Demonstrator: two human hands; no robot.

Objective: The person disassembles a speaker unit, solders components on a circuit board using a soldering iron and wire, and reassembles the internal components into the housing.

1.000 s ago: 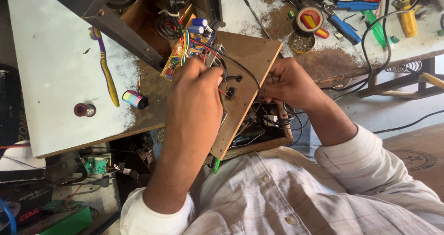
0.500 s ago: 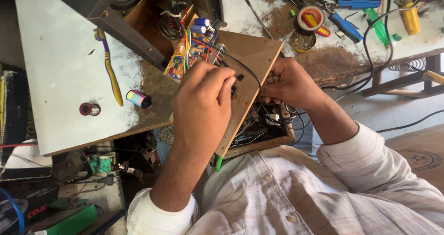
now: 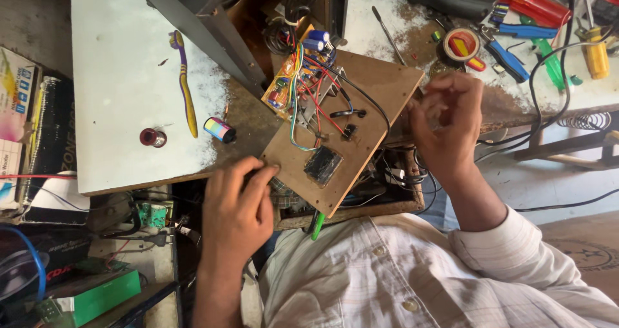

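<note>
1. Now the left hand has dropped off the top of the brown board and sits at that board's lower left corner, fingers curled closed against the edge. Half a second ago it lay over the middle of the board, covering the wiring.
2. Meanwhile the right hand has let go of the board's right edge, which it pinched a moment ago. It hovers just beside that edge, fingers loosely bent and open, gripping nothing that can be seen.
3. With both hands drawn aside, the board lies fully exposed: tilted, its upper end on the bench and its lower end over a dark opening crowded with cables.
4. Uncovered on it are the small circuit board with its blue capacitors, the bundle of coloured wires running down from it, and a dark rectangular cut-out near the lower edge.
5. Judging from this, the fingering of the wires has paused; the left hand alone steadies the board.
6. Left of the board, a purple and yellow toothbrush, a striped cylindrical capacitor and a small red cap rest on the white sheet, unmoved.
7. Beyond the right hand lie a roll of tape, blue-handled pliers and a red-handled screwdriver, all well apart from the fingers.
</note>
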